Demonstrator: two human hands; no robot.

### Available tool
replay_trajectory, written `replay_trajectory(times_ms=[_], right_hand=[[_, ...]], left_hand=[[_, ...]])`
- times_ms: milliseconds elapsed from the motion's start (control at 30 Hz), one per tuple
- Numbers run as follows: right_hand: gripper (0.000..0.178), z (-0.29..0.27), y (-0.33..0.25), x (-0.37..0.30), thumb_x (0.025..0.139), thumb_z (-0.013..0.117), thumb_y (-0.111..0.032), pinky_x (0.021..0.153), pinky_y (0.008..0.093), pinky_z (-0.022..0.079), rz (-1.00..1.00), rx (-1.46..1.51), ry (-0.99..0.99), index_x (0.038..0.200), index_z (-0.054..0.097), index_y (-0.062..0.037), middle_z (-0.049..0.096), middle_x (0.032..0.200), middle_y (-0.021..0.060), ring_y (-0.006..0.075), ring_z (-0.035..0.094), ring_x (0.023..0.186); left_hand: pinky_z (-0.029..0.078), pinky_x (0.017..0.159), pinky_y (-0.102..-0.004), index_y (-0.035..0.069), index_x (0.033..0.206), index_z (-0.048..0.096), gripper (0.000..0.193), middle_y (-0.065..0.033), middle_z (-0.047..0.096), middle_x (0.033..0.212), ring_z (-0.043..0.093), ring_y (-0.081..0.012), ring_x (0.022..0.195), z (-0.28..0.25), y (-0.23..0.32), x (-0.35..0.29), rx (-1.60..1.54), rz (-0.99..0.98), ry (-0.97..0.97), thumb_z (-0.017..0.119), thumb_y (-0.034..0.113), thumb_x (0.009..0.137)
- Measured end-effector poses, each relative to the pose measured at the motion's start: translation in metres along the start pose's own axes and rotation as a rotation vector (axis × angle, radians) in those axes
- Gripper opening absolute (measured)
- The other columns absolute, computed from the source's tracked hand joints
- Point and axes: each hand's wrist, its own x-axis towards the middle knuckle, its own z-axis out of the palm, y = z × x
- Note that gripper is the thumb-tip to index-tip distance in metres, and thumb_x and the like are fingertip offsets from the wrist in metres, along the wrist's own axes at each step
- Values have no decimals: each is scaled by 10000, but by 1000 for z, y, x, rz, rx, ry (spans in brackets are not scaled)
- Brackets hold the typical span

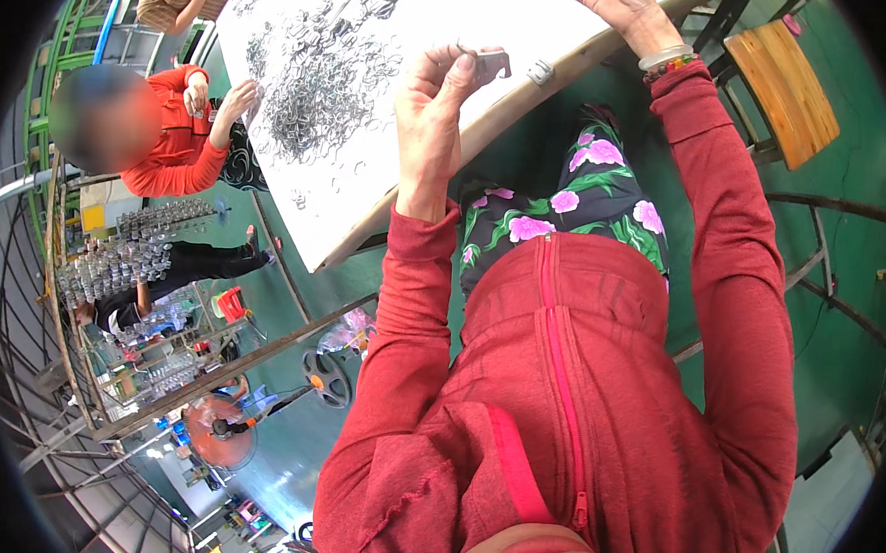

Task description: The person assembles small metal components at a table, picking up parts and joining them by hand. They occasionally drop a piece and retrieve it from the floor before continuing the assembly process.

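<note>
My left hand (pixel 434 111) is closed at the table's near side, thumb and fingers pinching a small flat grey metal piece (pixel 493 67) with a notched end. Just right of it, another small metal piece (pixel 541 72) lies by the table edge. My right hand (pixel 622 8) reaches over the table's right part at the top of the view. Its fingers are partly cut off, so what they hold, if anything, does not show. A loose heap of small metal pieces (pixel 322 100) spreads over the white tabletop (pixel 522 15), left of my left hand.
A co-worker in an orange top (pixel 184 153) works at the table's left edge, and another person (pixel 172 2) is beyond. A wooden stool (pixel 783 89) stands to the right. Racks of clear items (pixel 118 270) and an orange-bladed fan (pixel 220 430) stand at the lower left.
</note>
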Motion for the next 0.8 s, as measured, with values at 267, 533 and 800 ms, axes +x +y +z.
replay_trajectory(times_ms=[267, 533, 800], right_hand=[[251, 34, -18, -79, 922, 448, -284, 570, 315, 462, 51, 369, 446, 938, 559, -60, 598, 788, 55, 207, 543, 670], [531, 20, -13, -173, 987, 289, -349, 1029, 529, 348, 97, 851, 58, 1282, 387, 81, 479, 1249, 263, 404, 485, 1150], [416, -36, -36, -221, 933, 428, -345, 808, 340, 504, 246, 292, 664, 1184, 574, -48, 645, 1088, 56, 176, 620, 966]], left_hand=[[538, 820, -376, 14, 994, 564, 158, -115, 640, 939, 640, -207, 900, 55, -23, 27, 42, -16, -187, 598, 133, 897], [478, 822, -338, -3, 924, 608, 124, -133, 639, 1002, 604, -238, 906, 124, -84, 49, 694, 9, -646, 577, 87, 844], [450, 785, -420, 26, 844, 622, 116, -161, 589, 879, 534, -323, 894, 164, -158, 55, 1412, 159, -979, 571, 101, 771]])
